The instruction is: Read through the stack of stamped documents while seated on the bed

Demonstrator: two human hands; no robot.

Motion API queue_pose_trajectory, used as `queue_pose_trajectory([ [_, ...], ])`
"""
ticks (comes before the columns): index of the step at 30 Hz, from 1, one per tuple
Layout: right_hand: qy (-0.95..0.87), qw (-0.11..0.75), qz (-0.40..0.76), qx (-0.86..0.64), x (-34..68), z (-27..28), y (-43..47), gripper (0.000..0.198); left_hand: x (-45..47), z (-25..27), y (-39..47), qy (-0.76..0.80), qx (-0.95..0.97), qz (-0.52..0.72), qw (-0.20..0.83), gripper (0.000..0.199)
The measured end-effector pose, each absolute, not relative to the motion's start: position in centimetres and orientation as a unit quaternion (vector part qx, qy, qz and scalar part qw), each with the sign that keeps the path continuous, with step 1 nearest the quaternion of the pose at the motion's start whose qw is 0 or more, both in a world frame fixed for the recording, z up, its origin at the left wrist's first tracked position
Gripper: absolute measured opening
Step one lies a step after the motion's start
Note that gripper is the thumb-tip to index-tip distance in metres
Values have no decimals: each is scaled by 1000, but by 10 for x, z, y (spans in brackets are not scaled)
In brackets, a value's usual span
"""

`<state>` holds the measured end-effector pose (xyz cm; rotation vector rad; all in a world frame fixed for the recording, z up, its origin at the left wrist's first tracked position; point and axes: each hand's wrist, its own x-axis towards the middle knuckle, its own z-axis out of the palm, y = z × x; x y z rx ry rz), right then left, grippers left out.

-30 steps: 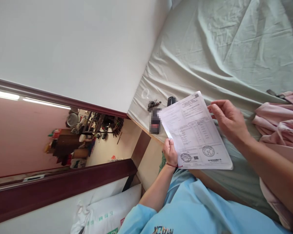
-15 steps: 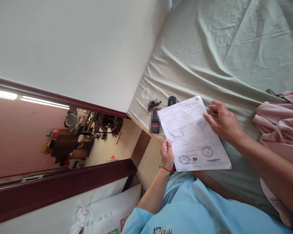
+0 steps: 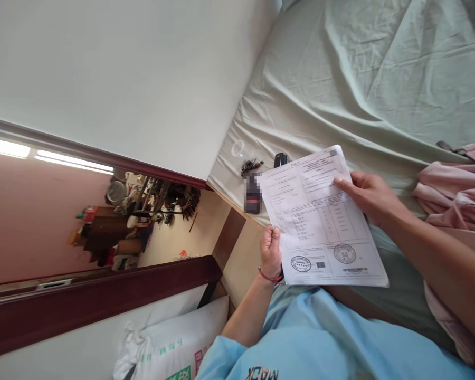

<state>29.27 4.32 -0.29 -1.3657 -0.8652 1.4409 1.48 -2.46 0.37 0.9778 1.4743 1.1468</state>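
A white printed form (image 3: 320, 219) with round stamps, a small square code and a barcode is held up over my lap. It looks like a stack of sheets. My left hand (image 3: 271, 248) grips the form's lower left edge, thumb on the front. At the right edge, my right hand (image 3: 370, 195) pinches it with the thumb on the printed face and the fingers behind, hidden by the paper. A red cord bracelet (image 3: 269, 275) circles my left wrist.
On the pale green sheet (image 3: 380, 79) lie a keyring with keys (image 3: 251, 167), a black case (image 3: 280, 159), a dark blurred object (image 3: 253, 200) and a clear round lid (image 3: 238, 148). Pink cloth (image 3: 455, 190) is at right. A white sack (image 3: 174, 338) stands lower left, near a doorway.
My right hand has moved from hovering beside the form to grasping its right edge. The form has shifted slightly right. My left hand keeps its hold.
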Motion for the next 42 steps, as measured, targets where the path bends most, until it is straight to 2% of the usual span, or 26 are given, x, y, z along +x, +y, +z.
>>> queue_pose_trajectory([
  [3,-257,470,678,-503,291,-6,43,42,12,2,-28,617,416,453,490,46],
  [12,-247,482,682,-491,291,2,43,45,6,-1,-20,627,491,400,454,45],
  [17,-271,471,695,-471,290,5,40,39,16,18,14,576,423,486,502,55],
  [20,-331,441,662,-508,289,0,41,36,19,20,33,556,406,512,513,51],
  [24,-433,388,569,-582,291,-5,42,37,16,8,44,587,426,483,491,47],
  [31,-529,333,473,-620,291,5,45,45,13,0,49,627,346,419,558,52],
  [34,-530,331,466,-626,291,4,45,47,15,4,54,622,334,425,566,49],
  [38,-500,358,515,-597,291,-2,44,43,21,6,61,602,335,463,558,40],
  [42,-529,350,456,-624,289,-5,45,38,25,0,68,622,341,449,543,37],
])
